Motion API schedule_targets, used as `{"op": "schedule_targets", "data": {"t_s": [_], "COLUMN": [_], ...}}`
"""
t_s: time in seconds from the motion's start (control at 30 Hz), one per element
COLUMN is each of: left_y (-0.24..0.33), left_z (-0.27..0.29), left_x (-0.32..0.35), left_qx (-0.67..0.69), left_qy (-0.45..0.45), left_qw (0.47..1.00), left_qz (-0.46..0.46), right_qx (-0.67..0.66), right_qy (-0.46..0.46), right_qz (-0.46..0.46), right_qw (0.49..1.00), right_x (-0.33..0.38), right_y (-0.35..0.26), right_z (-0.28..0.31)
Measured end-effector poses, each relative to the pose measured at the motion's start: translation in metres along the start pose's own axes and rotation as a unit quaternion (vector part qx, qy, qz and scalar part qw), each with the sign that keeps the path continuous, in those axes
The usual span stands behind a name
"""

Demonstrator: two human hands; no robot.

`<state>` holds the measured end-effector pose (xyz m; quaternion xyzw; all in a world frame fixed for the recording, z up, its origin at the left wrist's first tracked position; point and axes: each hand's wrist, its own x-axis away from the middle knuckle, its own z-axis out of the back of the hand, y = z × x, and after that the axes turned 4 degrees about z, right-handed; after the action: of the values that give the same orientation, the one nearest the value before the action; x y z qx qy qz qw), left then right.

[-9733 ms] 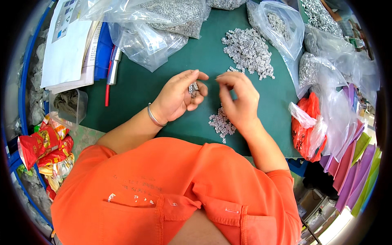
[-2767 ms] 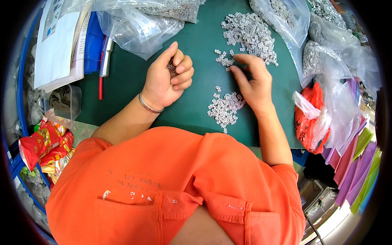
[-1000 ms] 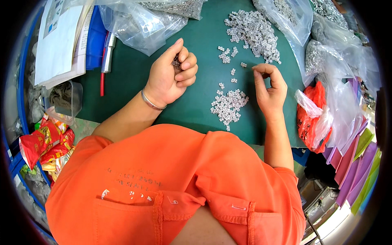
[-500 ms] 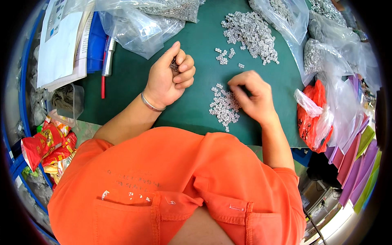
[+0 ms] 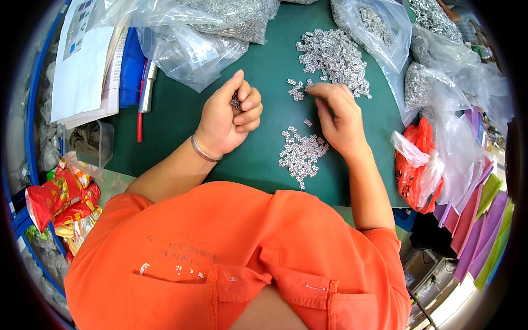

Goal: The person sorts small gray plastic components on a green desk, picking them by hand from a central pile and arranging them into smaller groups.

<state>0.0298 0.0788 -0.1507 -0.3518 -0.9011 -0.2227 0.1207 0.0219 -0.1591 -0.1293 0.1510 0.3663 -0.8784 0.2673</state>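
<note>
My left hand (image 5: 226, 113) is raised above the green table, its fingers curled around a small clump of dark metal pieces (image 5: 235, 102). Most of that clump is hidden by the fingers. My right hand (image 5: 342, 115) reaches over the table, thumb apart from the bent fingers, with its index fingertip beside a few loose S-shaped metal pieces (image 5: 296, 89). Past it lies a large heap of the same silvery pieces (image 5: 335, 55). Closer to my body sits a smaller pile (image 5: 301, 156), and a single piece (image 5: 308, 122) rests just beyond that.
Clear plastic bags of metal parts (image 5: 192, 49) cover the back left, and another bag (image 5: 379, 27) the back right. A red plastic bag (image 5: 415, 165) hangs near the right edge. Papers (image 5: 82, 66), a red pen (image 5: 139, 124) and a clear plastic box (image 5: 91, 143) are at left.
My right hand has moved away from the near pile, farther over the table to the loose pieces by the large heap. A single piece now shows beyond the near pile. My left hand stays closed.
</note>
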Motion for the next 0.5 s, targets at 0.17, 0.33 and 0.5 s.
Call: {"op": "schedule_targets", "data": {"t_s": [0.17,0.33,0.5], "left_y": [0.0,0.001,0.001], "left_z": [0.0,-0.002,0.0], "left_x": [0.001,0.001,0.002], "left_qx": [0.007,0.002,0.005], "left_qy": [-0.001,0.013,0.009], "left_qw": [1.0,1.0,1.0], "left_qz": [0.003,0.005,0.005], "right_qx": [-0.015,0.0,-0.148], "right_qy": [0.015,-0.013,-0.172], "right_qz": [-0.077,-0.04,-0.134], "right_qw": [0.997,0.999,0.965], "right_x": [0.009,0.009,0.009], "right_y": [0.01,0.009,0.0], "right_z": [0.002,0.0,0.019]}}
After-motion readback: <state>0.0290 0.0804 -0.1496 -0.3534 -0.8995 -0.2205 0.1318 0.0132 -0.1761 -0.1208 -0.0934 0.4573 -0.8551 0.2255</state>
